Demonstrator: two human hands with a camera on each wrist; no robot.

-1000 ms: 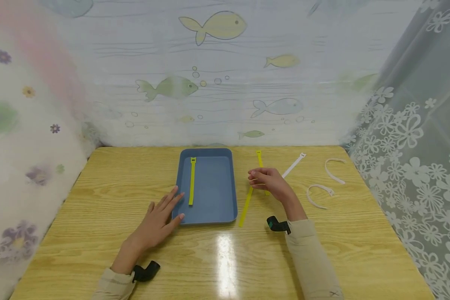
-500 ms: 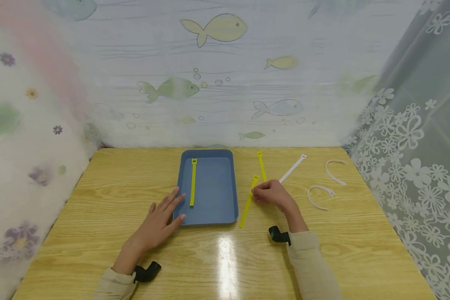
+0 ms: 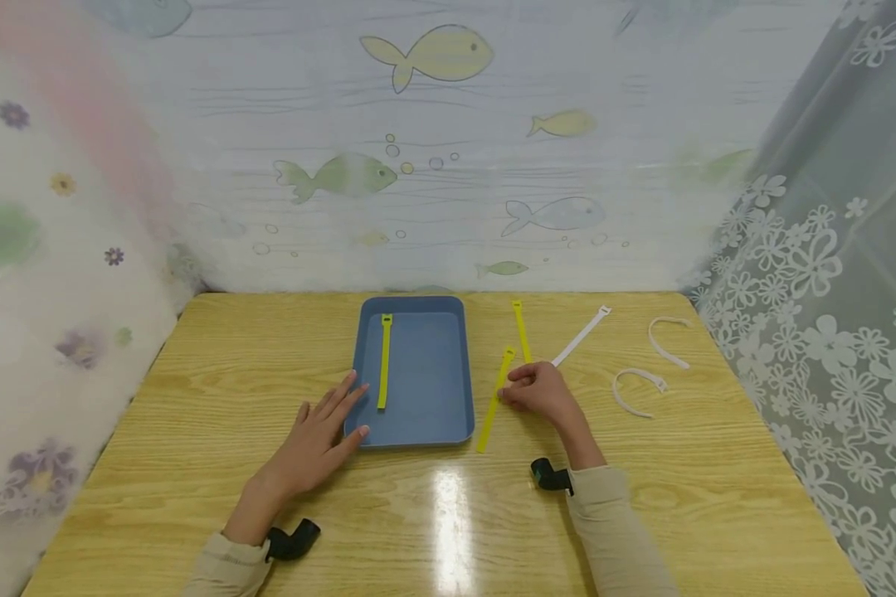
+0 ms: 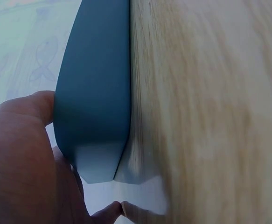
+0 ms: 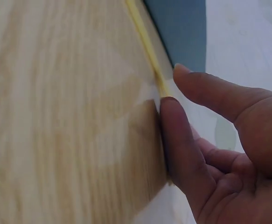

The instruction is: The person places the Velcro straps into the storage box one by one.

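Observation:
My left hand (image 3: 317, 435) lies flat on the wooden table, fingers straight, fingertips against the front left corner of the blue tray (image 3: 429, 390). In the left wrist view the hand (image 4: 24, 158) touches the tray's wall (image 4: 96, 93). One yellow strap (image 3: 383, 361) lies lengthwise inside the tray. My right hand (image 3: 541, 391) rests right of the tray, fingers loosely curled beside a second yellow strap (image 3: 491, 408) lying flat on the table. In the right wrist view the thumb (image 5: 173, 135) touches that strap (image 5: 147, 46), with the forefinger held apart above it.
A third yellow strap (image 3: 521, 330) and a straight white strap (image 3: 581, 336) lie behind my right hand. Two curved white straps (image 3: 664, 340) (image 3: 635, 391) sit further right. Patterned curtains close the back, left and right of the table (image 3: 194, 398).
My right hand has come down and toward me from above the straps, and its fingertips now rest beside the near yellow strap. The left hand, tray and straps have not moved.

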